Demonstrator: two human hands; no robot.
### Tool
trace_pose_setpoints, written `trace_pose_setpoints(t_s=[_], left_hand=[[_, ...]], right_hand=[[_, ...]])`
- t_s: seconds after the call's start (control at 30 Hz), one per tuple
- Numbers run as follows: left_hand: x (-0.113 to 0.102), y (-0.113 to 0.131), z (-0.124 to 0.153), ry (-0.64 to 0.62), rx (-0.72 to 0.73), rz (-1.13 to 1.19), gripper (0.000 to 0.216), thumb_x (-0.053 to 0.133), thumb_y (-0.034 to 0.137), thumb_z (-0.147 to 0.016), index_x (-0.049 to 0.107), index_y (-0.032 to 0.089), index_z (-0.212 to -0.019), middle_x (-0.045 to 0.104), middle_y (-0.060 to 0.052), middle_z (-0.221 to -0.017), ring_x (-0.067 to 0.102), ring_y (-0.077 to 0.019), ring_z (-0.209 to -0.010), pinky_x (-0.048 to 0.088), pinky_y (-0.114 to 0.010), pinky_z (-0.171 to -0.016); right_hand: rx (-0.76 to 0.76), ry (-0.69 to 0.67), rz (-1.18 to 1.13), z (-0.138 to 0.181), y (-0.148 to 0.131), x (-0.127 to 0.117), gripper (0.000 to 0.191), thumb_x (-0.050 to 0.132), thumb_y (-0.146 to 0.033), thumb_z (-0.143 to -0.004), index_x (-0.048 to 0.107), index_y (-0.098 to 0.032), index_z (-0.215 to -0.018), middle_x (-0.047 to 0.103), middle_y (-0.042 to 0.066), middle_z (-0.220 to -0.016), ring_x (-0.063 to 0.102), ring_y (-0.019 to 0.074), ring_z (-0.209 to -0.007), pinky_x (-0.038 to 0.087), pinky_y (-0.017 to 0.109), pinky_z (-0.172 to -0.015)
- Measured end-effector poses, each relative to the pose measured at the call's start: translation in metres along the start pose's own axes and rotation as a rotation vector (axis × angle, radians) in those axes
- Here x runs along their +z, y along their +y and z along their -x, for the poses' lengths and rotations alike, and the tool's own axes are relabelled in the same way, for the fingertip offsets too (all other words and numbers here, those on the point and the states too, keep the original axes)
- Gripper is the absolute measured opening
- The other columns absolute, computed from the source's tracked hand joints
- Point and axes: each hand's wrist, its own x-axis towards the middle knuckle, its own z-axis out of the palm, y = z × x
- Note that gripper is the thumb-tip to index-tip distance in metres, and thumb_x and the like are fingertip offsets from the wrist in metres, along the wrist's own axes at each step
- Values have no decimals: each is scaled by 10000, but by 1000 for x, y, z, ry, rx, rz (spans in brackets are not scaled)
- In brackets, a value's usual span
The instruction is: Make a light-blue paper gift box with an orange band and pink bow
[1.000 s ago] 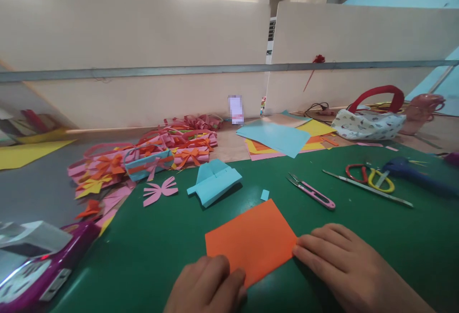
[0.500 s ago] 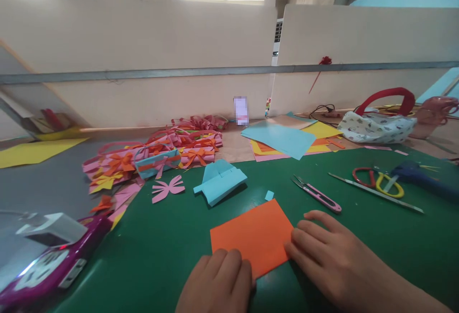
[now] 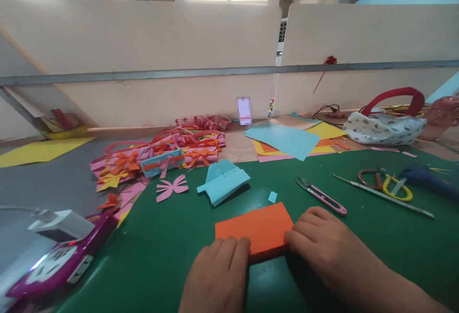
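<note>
An orange sheet of paper lies before me on the green mat, its near edge lifted and bent. My left hand grips that near edge at the left with curled fingers. At the right end, my right hand pinches the same paper, fingers closed on its edge. My thumbs are mostly hidden. Just beyond the paper lies a small blue scrap. A folded light-blue paper piece with a tab rests farther left, beside a pink paper bow cutout.
Pink-handled thread snips, a metal strip, scissors and a dark blue tool lie at right. Paper bags with bows pile up back left. A purple power strip holds a white charger. Coloured sheets lie behind.
The orange paper's near edge has been raised and bent, so its visible face looks narrower. Both hands have stayed on it, and the right fingers have drawn closer together. The view has shifted slightly.
</note>
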Motion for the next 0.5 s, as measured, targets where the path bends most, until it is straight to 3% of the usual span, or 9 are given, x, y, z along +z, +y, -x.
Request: trace_pose_setpoints(t_s=[0.13,0.33,0.43,0.5], left_hand=[[-1,3,-1,-21,-113,90,186,376,230,-883,556,216,-838,601,1,-697,539,-161,-626,388,-271,-553],[-13,5,-12,-142,-309,62,165,450,212,-831,526,212,-685,588,5,-649,546,-156,-619,349,-243,-520],[-14,2,-14,-239,-361,59,125,489,228,-803,527,208,-686,589,5,-661,545,-160,-625,335,-238,-510],[-13,1,-14,-254,-368,68,112,503,209,-795,536,204,-688,586,2,-669,536,-159,-630,332,-243,-522]], right_hand=[[112,-70,-30,-4,2,5,209,484,-20,-761,498,-184,-631,548,-5,-633,434,151,-587,237,282,-566],[240,-176,36,-6,1,8,185,561,-47,-726,481,-196,-651,524,-16,-615,433,156,-542,220,283,-536],[212,-121,108,-7,-4,7,183,567,-39,-706,487,-199,-670,527,-8,-633,445,166,-570,245,292,-554],[113,-26,141,-9,-8,8,132,570,-81,-729,528,-206,-734,568,20,-732,490,197,-687,296,320,-619]])
